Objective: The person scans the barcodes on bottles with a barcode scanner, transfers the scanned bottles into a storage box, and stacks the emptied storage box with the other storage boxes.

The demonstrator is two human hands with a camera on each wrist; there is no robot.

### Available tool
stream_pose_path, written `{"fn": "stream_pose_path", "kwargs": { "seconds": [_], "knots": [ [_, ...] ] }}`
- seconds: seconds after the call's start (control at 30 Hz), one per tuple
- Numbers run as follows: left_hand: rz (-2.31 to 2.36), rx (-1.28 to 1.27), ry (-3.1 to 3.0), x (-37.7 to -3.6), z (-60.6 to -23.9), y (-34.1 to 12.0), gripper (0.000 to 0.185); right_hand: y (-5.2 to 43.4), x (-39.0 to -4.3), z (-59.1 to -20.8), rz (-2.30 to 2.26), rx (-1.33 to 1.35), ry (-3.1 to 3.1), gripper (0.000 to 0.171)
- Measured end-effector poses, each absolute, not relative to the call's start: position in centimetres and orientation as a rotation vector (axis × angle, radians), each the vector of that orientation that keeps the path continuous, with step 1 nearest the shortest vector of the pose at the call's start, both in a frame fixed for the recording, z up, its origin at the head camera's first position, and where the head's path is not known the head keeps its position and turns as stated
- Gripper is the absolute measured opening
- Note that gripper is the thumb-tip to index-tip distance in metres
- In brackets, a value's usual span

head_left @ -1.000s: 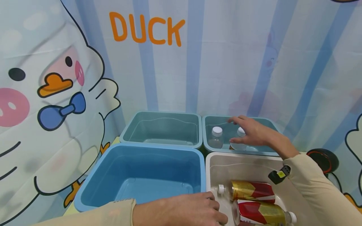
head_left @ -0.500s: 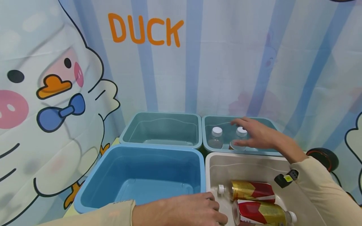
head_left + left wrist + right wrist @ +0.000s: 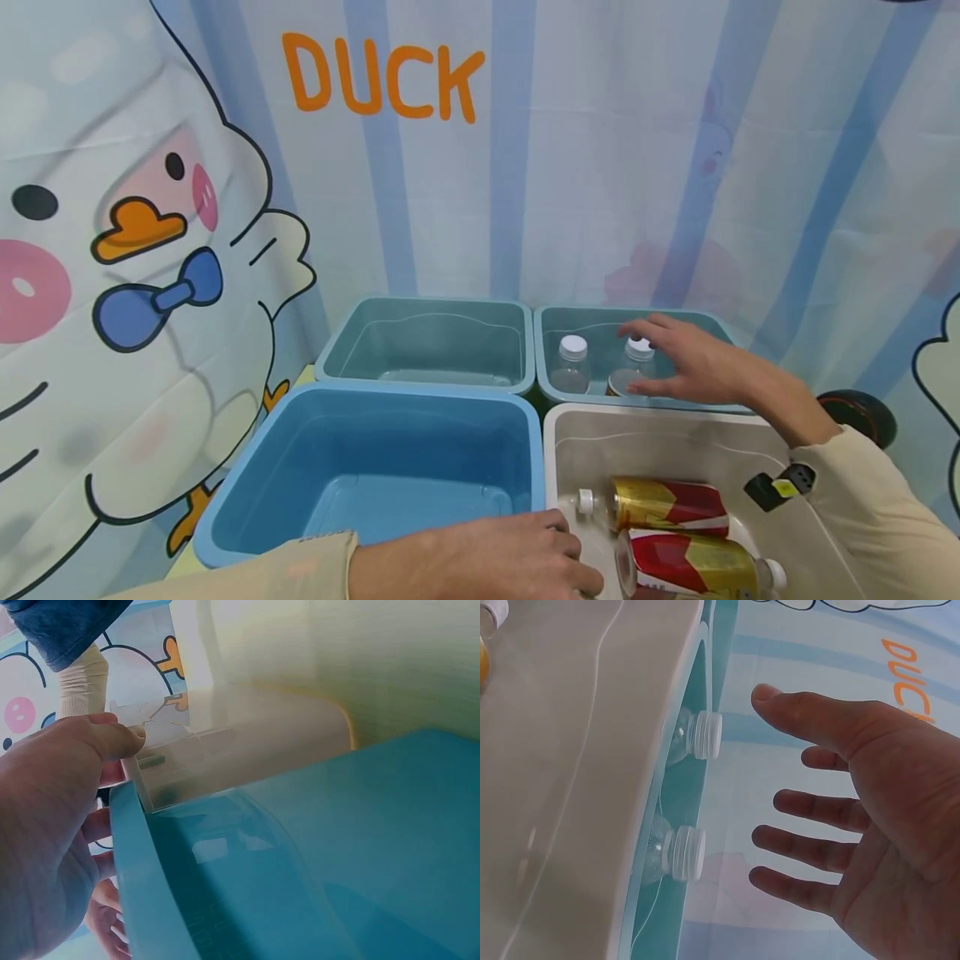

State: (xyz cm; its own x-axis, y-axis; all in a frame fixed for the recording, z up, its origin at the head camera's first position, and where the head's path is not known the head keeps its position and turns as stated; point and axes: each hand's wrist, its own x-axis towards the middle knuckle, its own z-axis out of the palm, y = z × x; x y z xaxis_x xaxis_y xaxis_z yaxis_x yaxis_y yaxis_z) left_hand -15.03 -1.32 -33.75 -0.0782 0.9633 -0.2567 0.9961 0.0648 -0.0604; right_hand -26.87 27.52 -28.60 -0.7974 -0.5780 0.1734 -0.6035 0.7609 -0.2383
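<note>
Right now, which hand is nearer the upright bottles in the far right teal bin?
The right hand. It hovers open just beside the bottles in the teal bin. The left hand is far off, resting on the near rims of the blue bin and white bin.

Two clear bottles (image 3: 573,364) (image 3: 628,367), white caps, upright side by side in teal bin (image 3: 551,379).

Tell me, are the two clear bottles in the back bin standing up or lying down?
Standing up. In the head view both clear bottles in the teal bin have their white caps pointing up, beside the open right hand.
</note>
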Motion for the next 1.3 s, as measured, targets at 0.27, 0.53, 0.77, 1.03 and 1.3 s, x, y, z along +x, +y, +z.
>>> {"fn": "stream_pose_path", "kwargs": {
  "seconds": [0.27,0.53,0.77,1.03,1.3],
  "knots": [
    [-0.328,2.017,2.185,-15.1,-33.8,-1.4,0.051,27.5,-25.5,-28.8,0.414,1.035,-2.808,0.067],
    [-0.324,2.027,2.175,-15.1,-33.7,-1.4,0.05,27.9,-24.2,-29.3,0.464,1.078,-2.814,0.061],
    [-0.328,2.042,2.181,-15.0,-33.8,-1.4,0.049,28.4,-22.9,-30.5,0.496,1.115,-2.827,0.057],
    [-0.328,2.028,2.18,-15.0,-33.7,-1.5,0.049,29.5,-21.6,-31.4,0.497,1.151,-2.968,0.055],
    [-0.325,2.017,2.183,-15.1,-33.8,-1.5,0.049,31.1,-20.8,-32.8,0.561,1.077,-3.109,0.053]
  ]
}}
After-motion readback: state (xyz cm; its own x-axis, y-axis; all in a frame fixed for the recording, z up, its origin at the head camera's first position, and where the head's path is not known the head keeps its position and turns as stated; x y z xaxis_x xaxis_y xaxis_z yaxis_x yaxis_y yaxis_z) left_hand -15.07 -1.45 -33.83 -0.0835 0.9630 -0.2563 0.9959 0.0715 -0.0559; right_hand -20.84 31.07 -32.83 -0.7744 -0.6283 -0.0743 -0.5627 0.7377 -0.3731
